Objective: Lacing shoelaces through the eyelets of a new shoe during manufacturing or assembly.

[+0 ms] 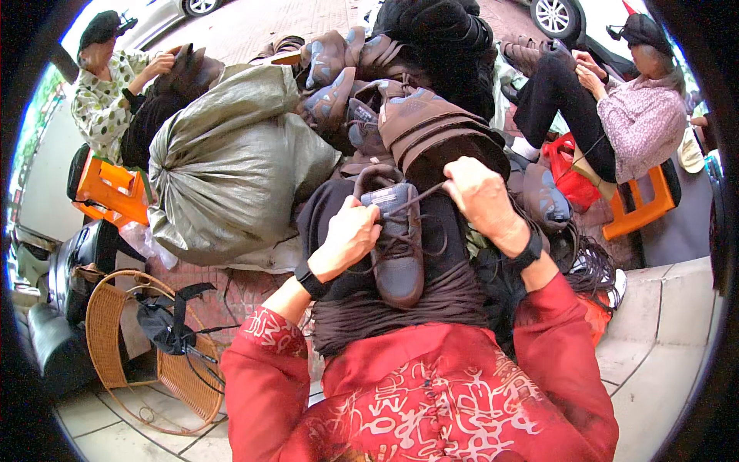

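Two hands are seen at the centre of the frame, busy with a brown shoe (pixel 398 246) that is laid sole-down on the lap, toe toward the lower edge. The left hand (pixel 350 235) is closed against the shoe's left side by the collar, and what is pinched inside the fist cannot be told. The right hand (pixel 479 194) is raised just above and right of the shoe, with a dark lace (pixel 419 199) drawn taut from the tongue into its closed fingers. The shoe is judged light and fairly soft in the upper, with a stiffer sole; it would best be steadied at the heel or collar while the thin, limp lace is held near its end, where it could slip if gripped loosely. Just beyond the hands, at upper centre, a pile of like shoes (pixel 362 85) is heaped, and a big grey-green sack (pixel 231 162) is set to its left. A wicker basket (pixel 115 339) lies at lower left. Two other seated people are seen at the upper left and upper right corners, each by an orange stool (pixel 112 192), each with their own work in hand
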### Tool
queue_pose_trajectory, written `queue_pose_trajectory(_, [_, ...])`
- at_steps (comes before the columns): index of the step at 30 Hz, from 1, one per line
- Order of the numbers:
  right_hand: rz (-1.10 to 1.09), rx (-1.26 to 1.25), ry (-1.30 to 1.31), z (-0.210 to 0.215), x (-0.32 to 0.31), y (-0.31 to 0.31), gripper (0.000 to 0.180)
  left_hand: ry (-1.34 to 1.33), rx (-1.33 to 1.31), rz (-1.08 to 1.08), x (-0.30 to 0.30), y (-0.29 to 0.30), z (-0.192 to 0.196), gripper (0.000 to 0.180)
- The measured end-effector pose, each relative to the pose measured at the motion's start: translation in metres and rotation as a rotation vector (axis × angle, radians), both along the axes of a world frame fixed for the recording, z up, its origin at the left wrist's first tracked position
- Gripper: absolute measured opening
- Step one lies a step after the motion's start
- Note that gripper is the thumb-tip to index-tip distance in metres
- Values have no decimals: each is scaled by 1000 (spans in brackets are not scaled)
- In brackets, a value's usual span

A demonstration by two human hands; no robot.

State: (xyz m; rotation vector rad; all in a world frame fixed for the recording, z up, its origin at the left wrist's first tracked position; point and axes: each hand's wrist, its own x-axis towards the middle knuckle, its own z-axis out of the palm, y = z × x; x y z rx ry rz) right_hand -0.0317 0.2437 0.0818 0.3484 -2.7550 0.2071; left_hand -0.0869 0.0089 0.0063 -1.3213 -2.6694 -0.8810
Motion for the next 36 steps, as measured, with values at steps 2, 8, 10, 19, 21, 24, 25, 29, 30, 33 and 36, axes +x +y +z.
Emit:
queue_pose_trajectory(2, [60,121,265,6,-3,-25,20,-54,-7,38,-2,-1,1,19])
queue_pose_trajectory(8, [174,-58,62,-42,-9,-53,24,-209,27,116,4,4,6,17])
queue_pose_trajectory(10, [168,-112,50,-44,-9,-55,20,-236,39,173,6,4,6,17])
queue_pose_trajectory(19, [209,-229,53,-50,-12,-56,21,301,35,-29,-2,1,36,7])
queue_pose_trajectory(21, [211,-221,62,-49,-14,-58,21,379,91,-35,-3,0,32,10])
queue_pose_trajectory(24, [147,-35,182,-38,-19,-57,21,432,-80,72,0,-16,22,16])
queue_pose_trajectory(25, [98,-55,208,-27,-18,-49,20,537,-35,168,-2,-23,28,19])
queue_pose_trajectory(29, [-93,-110,272,-25,-14,-2,21,426,-61,349,-13,-77,22,15])
queue_pose_trajectory(30, [-34,-116,276,-22,-11,-3,22,369,-23,350,-10,-82,22,13])
queue_pose_trajectory(33, [86,-133,340,-11,4,-12,27,146,43,162,-1,-89,11,8])
queue_pose_trajectory(36, [234,-191,135,-11,33,-15,33,216,49,249,4,-74,10,24])
